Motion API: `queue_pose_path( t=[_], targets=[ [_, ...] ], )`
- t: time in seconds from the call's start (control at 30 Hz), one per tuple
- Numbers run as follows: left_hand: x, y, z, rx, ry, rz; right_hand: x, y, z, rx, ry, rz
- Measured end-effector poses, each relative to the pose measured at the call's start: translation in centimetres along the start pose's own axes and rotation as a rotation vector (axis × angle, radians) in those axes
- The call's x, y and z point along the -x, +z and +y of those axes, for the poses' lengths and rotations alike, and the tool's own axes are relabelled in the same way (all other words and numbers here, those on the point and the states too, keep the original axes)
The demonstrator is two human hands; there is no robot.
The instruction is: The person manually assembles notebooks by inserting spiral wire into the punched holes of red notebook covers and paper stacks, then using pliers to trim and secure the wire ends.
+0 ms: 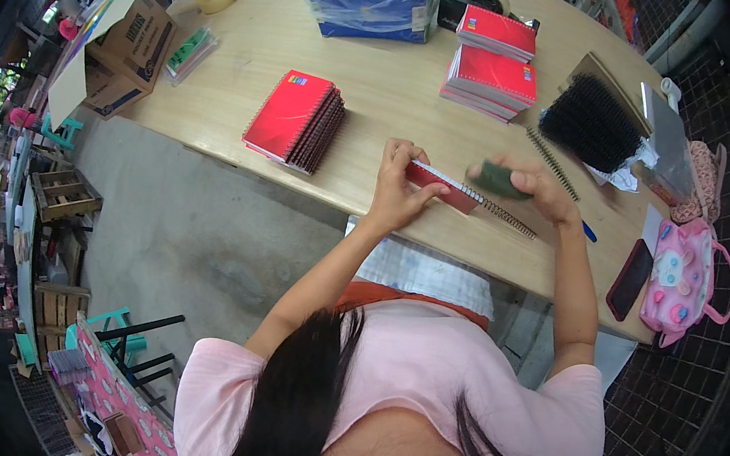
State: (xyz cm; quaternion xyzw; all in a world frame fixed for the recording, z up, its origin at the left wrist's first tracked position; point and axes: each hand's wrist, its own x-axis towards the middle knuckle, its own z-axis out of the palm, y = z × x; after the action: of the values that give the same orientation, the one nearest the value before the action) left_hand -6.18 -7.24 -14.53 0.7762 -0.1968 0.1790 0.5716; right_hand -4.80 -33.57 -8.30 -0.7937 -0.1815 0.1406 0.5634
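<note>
Upright on its edge near the table's front, a small red notebook [454, 197] is gripped by my left hand [398, 187], thumb on one side and fingers on the other. Along its top edge runs a wire coil [510, 218], whose right end sticks out free past the pages. My right hand [549, 190] is closed around a dark green oblong object [498, 180], held just above the coil; motion blurs it, and its kind is unclear. Behind the right hand lies a loose coil [554, 164]. Left of my hands sits a stack of coil-bound red notebooks [288, 116].
Farther back are more red notebook stacks [493, 73], a pile of black coils [588, 123], a tape dispenser [476, 6] and a plastic-lined blue bin [367, 14]. A phone [629, 279] and pink bag [682, 273] lie at right, a cardboard box [134, 44] at left.
</note>
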Motion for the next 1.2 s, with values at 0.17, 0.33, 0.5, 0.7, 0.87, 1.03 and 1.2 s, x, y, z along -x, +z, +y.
queue_pose_path(
  t=[0.17, 0.33, 0.5, 0.7, 0.87, 1.03, 1.2],
  targets=[
    [-0.1, 0.3, 0.2, -0.017, 0.011, -0.019, 0.0, 1.1, -0.8, 0.288, -0.057, -0.020],
    [-0.2, 0.3, -0.1, -0.023, 0.012, -0.014, -0.2, 2.2, -4.4, 0.663, 0.165, -0.055],
    [0.0, 0.6, -0.1, 0.005, 0.019, -0.024, -0.5, 1.3, -1.3, 0.073, 0.003, -0.191],
    [0.3, 0.6, -1.2, 0.039, -0.022, -0.045, -1.5, 2.6, -2.0, 0.162, -0.044, -0.021],
    [0.3, 0.1, -1.5, 0.401, -0.163, 0.021, -2.1, 2.3, -1.0, 0.226, -0.071, 0.190],
    [-1.1, -2.0, -3.0, 0.685, -0.337, -0.064, -2.3, 3.6, -2.0, 0.568, -0.053, -0.010],
    [-0.9, -1.8, -3.6, 0.784, -0.310, -0.063, -2.8, 3.1, -1.6, -0.264, -0.016, -0.043]
  ],
)
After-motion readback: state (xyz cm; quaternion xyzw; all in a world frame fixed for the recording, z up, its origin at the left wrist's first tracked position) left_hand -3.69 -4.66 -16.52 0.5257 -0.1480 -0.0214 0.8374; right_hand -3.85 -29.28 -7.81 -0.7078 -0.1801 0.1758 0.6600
